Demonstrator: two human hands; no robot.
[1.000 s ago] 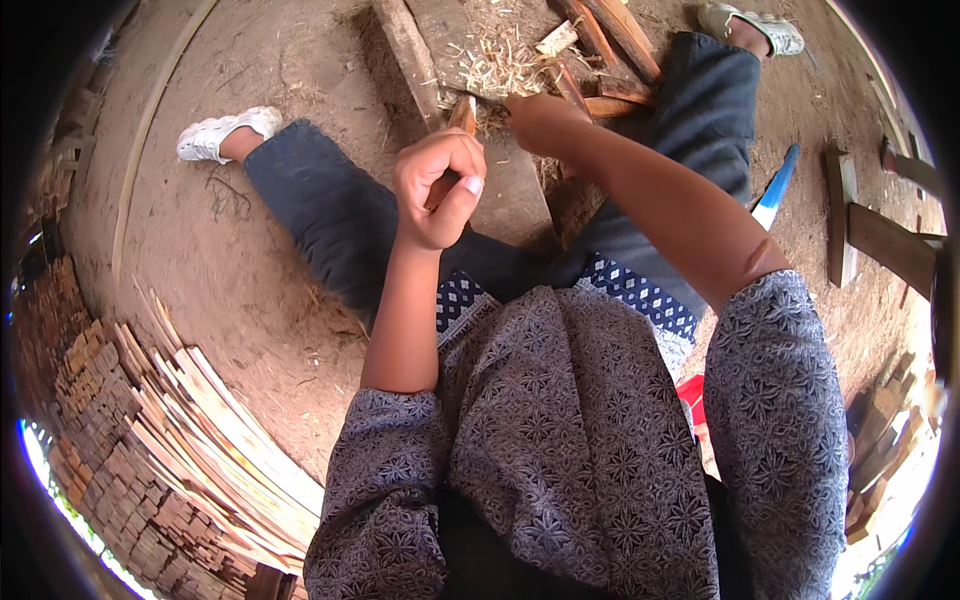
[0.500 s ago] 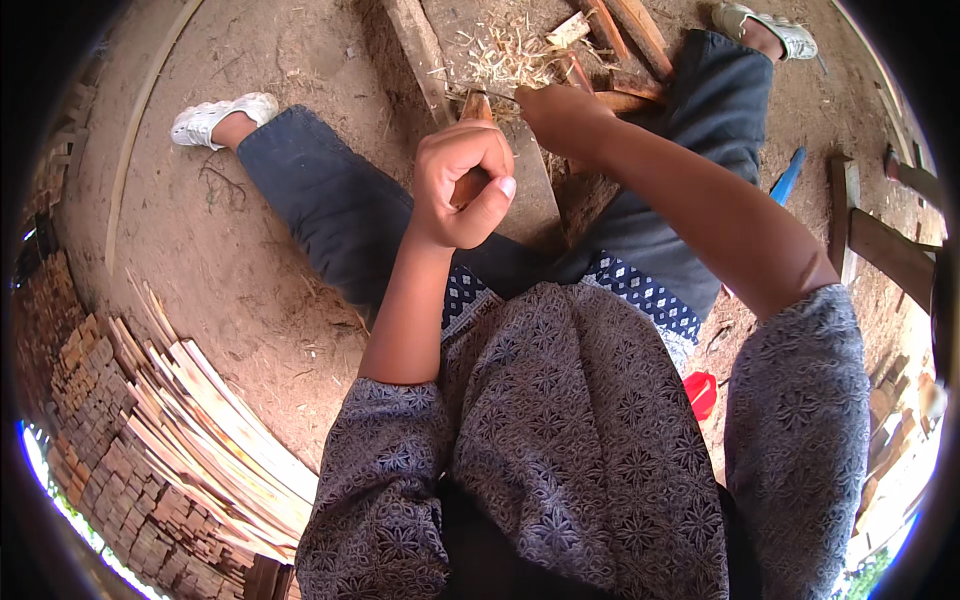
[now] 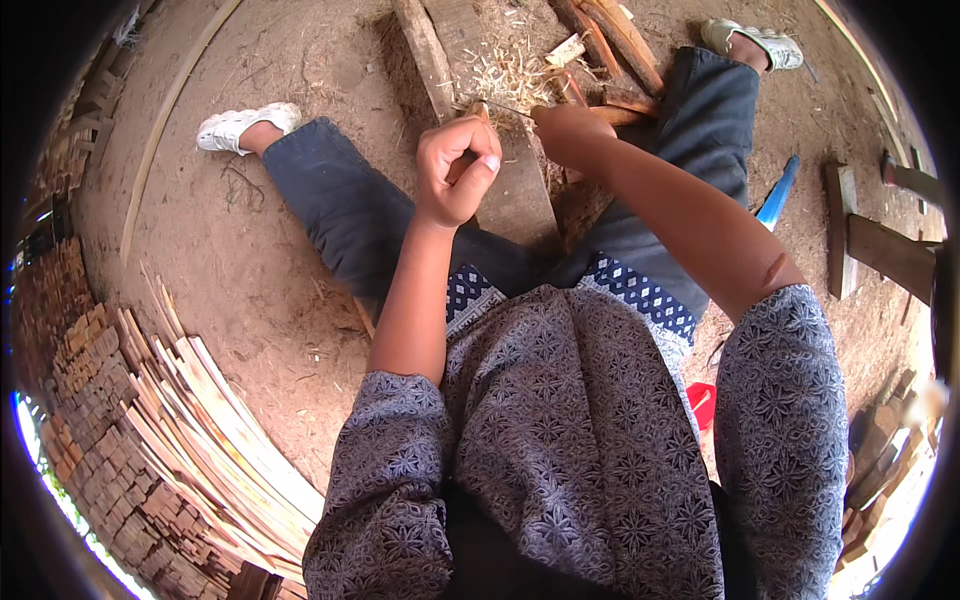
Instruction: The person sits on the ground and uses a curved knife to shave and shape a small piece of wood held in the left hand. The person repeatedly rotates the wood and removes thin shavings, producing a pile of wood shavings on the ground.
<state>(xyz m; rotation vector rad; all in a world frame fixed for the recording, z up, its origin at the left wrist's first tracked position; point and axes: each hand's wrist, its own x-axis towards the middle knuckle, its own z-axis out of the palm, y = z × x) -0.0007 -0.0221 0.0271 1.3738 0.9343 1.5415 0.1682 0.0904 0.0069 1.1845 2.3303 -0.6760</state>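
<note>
My left hand (image 3: 457,172) is closed in a fist around a short piece of reddish-brown wood (image 3: 481,110). Only the tip of the wood shows past the far side of the fist. My right hand (image 3: 572,137) is closed on a knife whose handle is hidden in the grip. The thin dark knife blade (image 3: 512,107) points left, toward the tip of the wood. Whether blade and wood touch, I cannot tell. Below both hands lies a flat wooden plank (image 3: 517,190), between my spread legs.
Pale wood shavings (image 3: 507,77) are heaped on the plank's far part. Reddish wood pieces (image 3: 622,45) lie right of them. A blue object (image 3: 779,192) and a wooden frame (image 3: 890,255) are farther right. Long wood strips (image 3: 215,420) and stacked blocks (image 3: 120,490) fill the lower left.
The view has shifted slightly. My left fist has turned a little, so the wood inside it shows less. My right hand sits slightly lower and farther right, still gripping the knife.
</note>
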